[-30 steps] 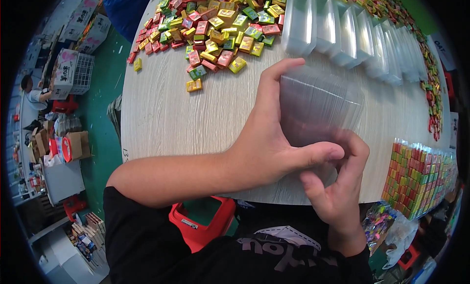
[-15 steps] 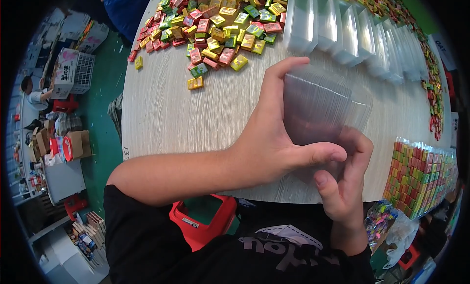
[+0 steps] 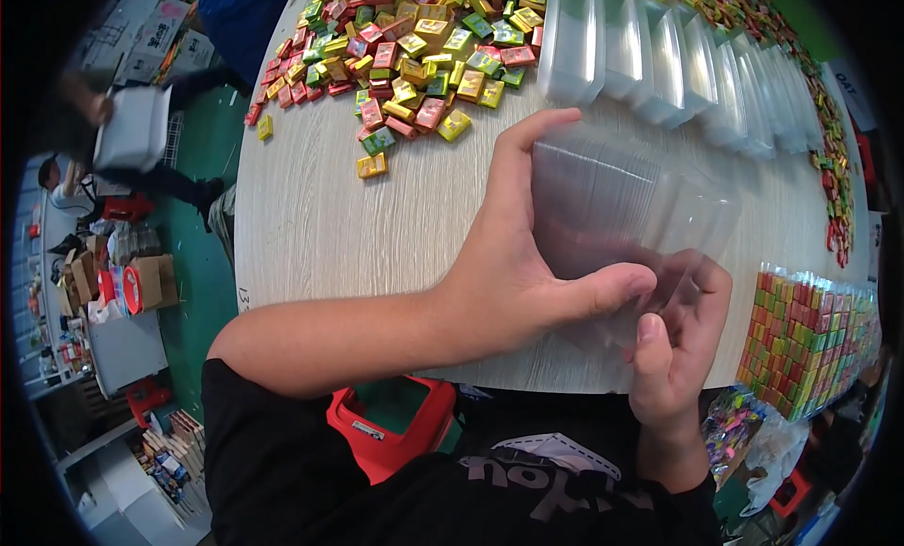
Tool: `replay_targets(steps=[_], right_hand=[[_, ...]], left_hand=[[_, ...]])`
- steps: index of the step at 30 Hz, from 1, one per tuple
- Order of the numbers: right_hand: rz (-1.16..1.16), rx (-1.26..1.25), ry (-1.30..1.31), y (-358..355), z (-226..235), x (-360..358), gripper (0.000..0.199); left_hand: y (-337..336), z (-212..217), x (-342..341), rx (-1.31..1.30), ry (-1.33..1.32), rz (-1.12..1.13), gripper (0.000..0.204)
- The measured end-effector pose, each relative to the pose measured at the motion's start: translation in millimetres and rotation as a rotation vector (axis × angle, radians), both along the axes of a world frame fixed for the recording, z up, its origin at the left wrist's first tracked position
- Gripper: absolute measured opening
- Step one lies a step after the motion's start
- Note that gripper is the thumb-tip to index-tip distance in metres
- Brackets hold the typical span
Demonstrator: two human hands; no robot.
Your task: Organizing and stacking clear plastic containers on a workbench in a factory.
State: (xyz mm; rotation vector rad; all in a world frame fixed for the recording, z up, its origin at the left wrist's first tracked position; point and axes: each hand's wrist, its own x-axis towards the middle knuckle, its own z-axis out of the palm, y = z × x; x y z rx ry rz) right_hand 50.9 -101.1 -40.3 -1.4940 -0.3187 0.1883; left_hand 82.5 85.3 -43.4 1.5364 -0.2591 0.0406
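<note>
When compared with the two earlier pictures, shows a clear change at the right end of the stack of clear plastic boxes (image 3: 593,184): now has the end section (image 3: 702,212) drawn farther right, standing out from the tightly nested rest. Suggests a separation under way, probably not complete. Cannot tell whether one box or several, nor whether fully free of the stack.

Keeps the left hand (image 3: 523,268) nearly in place, with its grip filled by the stack: bends the index finger over the far edge and lays the thumb across the near part. Shifts the right hand (image 3: 678,353) rightward together with the end section, with its grip around the near end: curls the fingers behind the clear plastic and holds the thumb in front. Cannot tell how firmly.

Locates the stack over the near part of the bench (image 3: 330,226), in front of the row of clear boxes (image 3: 574,52). Leaves unaltered the loose pile of small wrapped blocks (image 3: 433,71) and, at right, the filled pack (image 3: 800,339). Adds, at far left, a passing person (image 3: 165,181) beside a pale container (image 3: 137,127), well apart from both hands.
</note>
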Motion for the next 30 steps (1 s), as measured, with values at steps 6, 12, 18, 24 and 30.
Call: replay_targets(steps=[6, 12, 18, 24, 30], right_hand=[[0.059, -0.390, -0.287, 10.4, 8.0, 4.6, 0.068], [0.062, -0.305, -0.206, 11.3, 5.9, 5.2, 0.068], [0.127, -0.219, -0.189, 7.4, 1.3, 6.9, 0.065], [0.112, -0.087, -0.098, 6.4, -1.1, 3.3, 0.059], [-0.014, 0.036, -0.031, 1.7, -5.8, -0.6, 0.053]], left_hand=[[-1.2, 3.5, -2.4, -0.045, 0.047, 0.000, 0.095], [-1.7, 3.3, -2.4, -0.075, 0.076, -0.008, 0.100], [1.4, 1.5, -1.6, 0.003, 0.017, -0.021, 0.103], [0.9, 1.4, -1.2, -0.023, 0.030, -0.030, 0.104], [0.5, 1.7, -0.6, -0.018, 0.050, -0.017, 0.100]])
